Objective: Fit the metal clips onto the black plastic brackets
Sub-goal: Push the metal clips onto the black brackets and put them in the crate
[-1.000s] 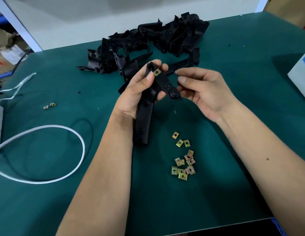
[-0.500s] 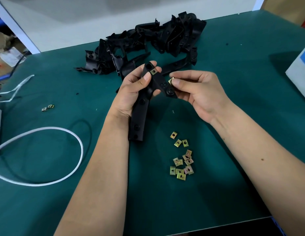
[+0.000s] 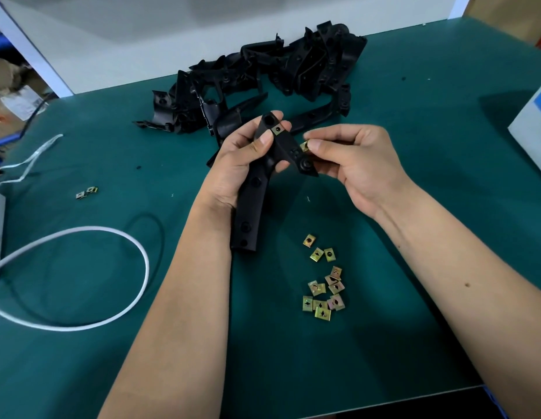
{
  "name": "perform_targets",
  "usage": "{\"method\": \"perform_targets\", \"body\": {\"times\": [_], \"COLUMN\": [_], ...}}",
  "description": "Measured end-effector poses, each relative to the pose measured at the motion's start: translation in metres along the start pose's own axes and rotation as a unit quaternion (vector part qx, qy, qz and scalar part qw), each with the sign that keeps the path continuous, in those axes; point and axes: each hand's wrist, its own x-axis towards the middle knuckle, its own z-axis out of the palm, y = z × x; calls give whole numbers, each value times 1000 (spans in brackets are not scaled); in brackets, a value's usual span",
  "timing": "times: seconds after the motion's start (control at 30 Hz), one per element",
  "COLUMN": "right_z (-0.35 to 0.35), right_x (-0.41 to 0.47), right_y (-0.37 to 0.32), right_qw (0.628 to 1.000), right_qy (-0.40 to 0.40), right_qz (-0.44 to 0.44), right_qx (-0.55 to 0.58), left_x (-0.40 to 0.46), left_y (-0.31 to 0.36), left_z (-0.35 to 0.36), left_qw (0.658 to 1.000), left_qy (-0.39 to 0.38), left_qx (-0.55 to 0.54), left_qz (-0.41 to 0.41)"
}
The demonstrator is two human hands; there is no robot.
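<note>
The right hand (image 3: 358, 164) pinches a metal clip (image 3: 304, 146) between thumb and forefinger, held right at the edge of the black bracket (image 3: 264, 176) — likely lined up to slide on. The left hand (image 3: 243, 164) wraps around the bracket's middle, tilting its upper arm toward the clip; one fitted clip (image 3: 276, 129) already sits near the top. Loose clips (image 3: 323, 285) lie on the green mat (image 3: 444, 146) just below, within reach, and the bracket pile (image 3: 263, 74) waits behind.

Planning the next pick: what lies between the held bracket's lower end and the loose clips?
Head view: only bare green mat separates the bracket in the left hand from the loose clips.
</note>
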Motion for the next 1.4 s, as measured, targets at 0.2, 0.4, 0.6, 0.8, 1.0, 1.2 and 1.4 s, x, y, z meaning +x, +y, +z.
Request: {"method": "perform_targets", "body": {"times": [0.2,0.4,0.6,0.8,1.0,1.2,1.4], "right_z": [-2,-4,-6,-6,-4,5,7], "right_x": [0,0,0,-1,-1,0,-2], "right_y": [0,-3,-3,-2,-1,5,11], "right_qw": [1000,997,995,996,992,996,964], "right_qy": [-4,-40,-58,-33,-35,54,52], "right_qz": [12,63,80,87,112,63,-54], "right_qx": [-13,26,24,4,38,-25,-257], "left_x": [0,0,1,0,0,4,4], "left_y": [-1,-2,-2,-2,-2,-7,-8], "left_z": [0,-1,0,5,10,18,19], "left_qw": [1000,1000,1000,998,996,991,988], "left_qy": [-4,-25,-16,3,25,84,98], "left_qx": [2,-10,6,65,86,99,111], "left_qz": [-10,-13,-23,-21,-13,22,31]}}
